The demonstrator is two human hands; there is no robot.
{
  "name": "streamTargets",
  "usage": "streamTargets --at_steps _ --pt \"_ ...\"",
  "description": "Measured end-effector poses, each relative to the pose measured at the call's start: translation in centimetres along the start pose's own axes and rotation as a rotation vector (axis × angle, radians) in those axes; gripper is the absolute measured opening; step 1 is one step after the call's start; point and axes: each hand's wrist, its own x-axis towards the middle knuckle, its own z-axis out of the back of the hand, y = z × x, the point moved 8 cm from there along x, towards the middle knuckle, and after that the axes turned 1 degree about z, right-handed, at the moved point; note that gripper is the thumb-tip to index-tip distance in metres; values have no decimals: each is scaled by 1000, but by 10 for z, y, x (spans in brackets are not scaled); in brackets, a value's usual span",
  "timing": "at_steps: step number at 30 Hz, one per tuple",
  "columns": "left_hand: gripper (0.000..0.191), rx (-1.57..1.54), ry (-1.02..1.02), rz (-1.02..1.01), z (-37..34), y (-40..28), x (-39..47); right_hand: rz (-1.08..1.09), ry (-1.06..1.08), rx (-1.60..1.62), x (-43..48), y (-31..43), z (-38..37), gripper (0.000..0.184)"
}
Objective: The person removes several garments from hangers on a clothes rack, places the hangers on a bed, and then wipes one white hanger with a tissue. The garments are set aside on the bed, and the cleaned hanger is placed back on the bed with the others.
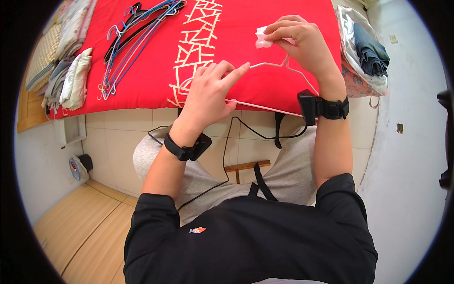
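Note:
My left hand (209, 94) holds a thin pale-pink clothes hanger (265, 64) by its left part. The index finger lies along the upper arm of the hanger, and the thumb is at the lower bar. Between the fingertips of my right hand (296, 42) is a small pale pink-and-white piece (263, 38), possibly thin plastic or cloth. The hanger's neck rises just under this hand, which hides its hook. Beneath both hands spreads a red cloth (142, 90) with a cream pattern of broken lines.
Several blue, black and pale hangers (133, 46) lie heaped at the upper left. Folded clothes (76, 80) are stacked beyond them. Dark blue folded fabric (370, 49) rests on a bag at the right. A black cable (227, 152) runs between my wrist devices.

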Motion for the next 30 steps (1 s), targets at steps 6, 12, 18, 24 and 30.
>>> streamTargets --at_steps 6,12,18,24,30 --pt "87 14 -14 -9 2 -2 0 -32 -62 35 -5 -14 3 17" --pt "86 10 -13 -17 3 -3 -1 -321 -193 304 -14 -53 5 17" --pt "86 1 1 -7 0 -1 -1 -49 -120 117 -8 -25 -4 13" --pt "86 -6 27 10 -2 1 0 46 -73 -76 -7 -16 -10 14" --pt "87 -10 14 3 0 0 1 -35 -200 76 -11 -33 0 16"
